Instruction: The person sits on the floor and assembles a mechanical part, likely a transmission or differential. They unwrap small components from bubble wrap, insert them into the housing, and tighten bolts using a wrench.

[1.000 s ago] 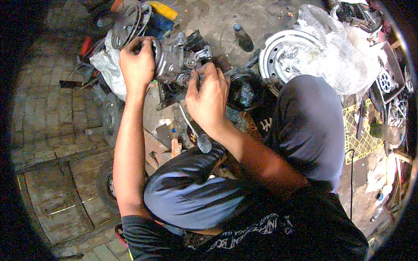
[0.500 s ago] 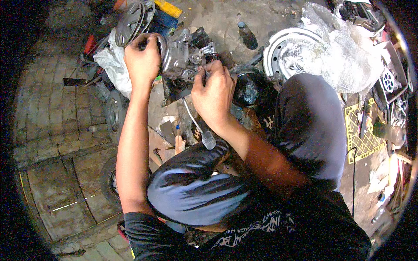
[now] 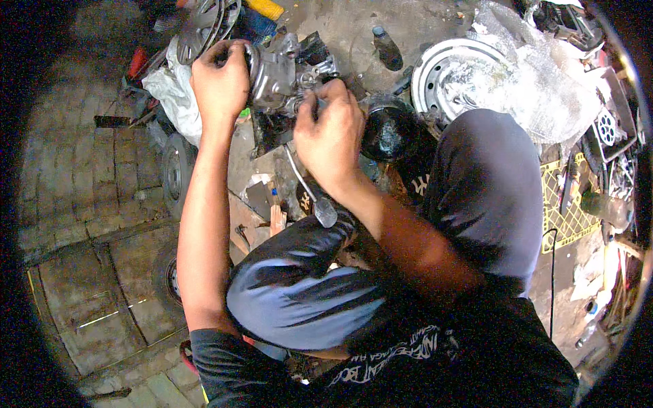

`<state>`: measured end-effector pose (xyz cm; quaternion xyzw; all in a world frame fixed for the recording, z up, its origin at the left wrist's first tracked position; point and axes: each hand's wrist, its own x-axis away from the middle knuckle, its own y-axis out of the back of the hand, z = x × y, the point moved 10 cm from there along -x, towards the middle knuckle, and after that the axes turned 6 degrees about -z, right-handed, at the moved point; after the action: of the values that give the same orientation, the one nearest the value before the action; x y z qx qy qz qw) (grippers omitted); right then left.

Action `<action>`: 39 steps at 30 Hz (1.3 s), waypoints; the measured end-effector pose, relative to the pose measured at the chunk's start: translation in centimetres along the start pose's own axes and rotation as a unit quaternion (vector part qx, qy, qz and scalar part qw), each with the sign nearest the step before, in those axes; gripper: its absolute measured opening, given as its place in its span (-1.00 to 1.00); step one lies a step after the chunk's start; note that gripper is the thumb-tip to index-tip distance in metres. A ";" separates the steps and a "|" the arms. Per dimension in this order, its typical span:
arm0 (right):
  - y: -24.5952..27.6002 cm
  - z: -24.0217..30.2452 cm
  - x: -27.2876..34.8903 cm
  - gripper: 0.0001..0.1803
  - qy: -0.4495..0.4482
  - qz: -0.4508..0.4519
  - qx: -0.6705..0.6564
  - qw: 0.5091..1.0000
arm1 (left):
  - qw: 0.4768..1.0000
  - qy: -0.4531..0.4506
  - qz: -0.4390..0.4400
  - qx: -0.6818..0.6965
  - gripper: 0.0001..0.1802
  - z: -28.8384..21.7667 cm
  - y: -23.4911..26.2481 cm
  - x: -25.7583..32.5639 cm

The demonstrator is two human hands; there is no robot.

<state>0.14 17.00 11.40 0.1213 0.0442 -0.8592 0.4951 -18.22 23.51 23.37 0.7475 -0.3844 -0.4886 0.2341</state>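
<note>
Engine part (image 3: pixel 282 75): grey metal casting, on the cluttered floor by my knees.
Left hand (image 3: pixel 219 85): fingers wrapped over its left end.
Right hand (image 3: pixel 330 136): fingers pinched on a ratchet wrench (image 3: pixel 309 187).
Risk: I judge the wrench could slip off, knuckles striking metal.

Person, seen from above. Black short-sleeved T-shirt (image 3: pixel 435 367) with pale printed lettering across the chest; sleeve ends at the upper arm. Dark blue-grey trousers (image 3: pixel 306 292), slightly shiny, creased over both knees. Forearms bare; left hand (image 3: pixel 219 85) and right hand (image 3: pixel 330 136) ungloved.
</note>
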 end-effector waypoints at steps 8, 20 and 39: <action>0.1 -0.1 0.3 -0.87 -0.015 -0.014 -0.034 0.999 | 0.999 0.021 -0.004 -0.028 -0.63 0.1 0.1 0.2; -0.3 -0.9 0.3 -0.88 -0.029 -0.008 0.012 0.999 | 0.998 0.043 -0.005 -0.041 -0.63 1.7 0.0 -0.3; 1.3 -2.6 -0.6 -0.87 0.001 0.003 0.031 1.000 | 0.999 0.031 -0.007 -0.030 -0.61 1.1 0.2 0.1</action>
<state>2.03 17.36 9.12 0.1378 0.0174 -0.8586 0.4935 -19.28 23.34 22.94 0.7575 -0.3570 -0.4779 0.2652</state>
